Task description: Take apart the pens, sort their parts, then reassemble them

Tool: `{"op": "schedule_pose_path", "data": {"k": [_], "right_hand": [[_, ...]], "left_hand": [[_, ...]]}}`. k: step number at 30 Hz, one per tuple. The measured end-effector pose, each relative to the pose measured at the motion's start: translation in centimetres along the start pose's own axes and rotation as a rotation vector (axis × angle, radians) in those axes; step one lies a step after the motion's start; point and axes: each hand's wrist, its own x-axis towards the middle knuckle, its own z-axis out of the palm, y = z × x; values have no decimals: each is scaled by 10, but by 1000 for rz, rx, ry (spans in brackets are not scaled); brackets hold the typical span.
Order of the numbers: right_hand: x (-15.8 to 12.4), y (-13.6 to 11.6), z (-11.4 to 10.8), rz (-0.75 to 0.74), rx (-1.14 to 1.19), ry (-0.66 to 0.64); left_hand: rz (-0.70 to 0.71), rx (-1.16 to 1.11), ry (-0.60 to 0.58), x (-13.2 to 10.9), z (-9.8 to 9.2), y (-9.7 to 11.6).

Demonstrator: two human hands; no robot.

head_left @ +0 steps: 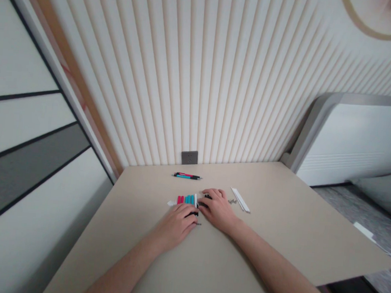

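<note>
My left hand [175, 226] and my right hand [216, 209] lie close together near the middle of the beige table [259, 233]. Their fingertips are over small black pen parts [193, 214], which they partly hide. Just beyond my left hand stands a row of pink and teal pen barrels [186, 200], with a small white piece [171, 203] at its left end. Two assembled pens [186, 176] lie farther off, side by side. To the right of my right hand are several white sticks [240, 199] and tiny metal parts [232, 201]. I cannot tell whether either hand grips anything.
The table's far side meets a ribbed cream wall with a dark wall socket [189, 157] just above it. A white panelled cabinet [351, 140] stands at the right, and a white cable [364, 232] lies on the grey floor beyond the table.
</note>
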Motion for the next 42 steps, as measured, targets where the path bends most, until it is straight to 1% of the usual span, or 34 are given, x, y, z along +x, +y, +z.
{"op": "schedule_pose_path", "data": {"k": [12, 16, 22, 26, 30, 33, 36, 39, 42], "right_hand": [[-2, 3, 6, 18, 32, 21], [-1, 2, 4, 16, 39, 24], [-6, -8, -14, 13, 113, 68], [-14, -19, -21, -78, 169, -2], [-16, -24, -19, -115, 165, -38], [-13, -21, -14, -71, 138, -6], [-10, -14, -11, 48, 65, 53], [-9, -7, -8, 125, -43, 60], [-7, -5, -4, 131, -118, 43]], "left_hand": [[-10, 1, -11, 0, -1, 1], [-2, 7, -11, -1, -1, 0], [-41, -23, 45, -2, 1, -3], [-107, -21, 117, -2, 1, -6], [-136, -29, 164, -1, 2, -7], [-165, -24, 167, -1, 2, -7], [-175, 20, 145, -1, 1, -6], [-72, 52, 76, -1, 1, -4], [-5, 64, 37, -1, 2, -4]]}}
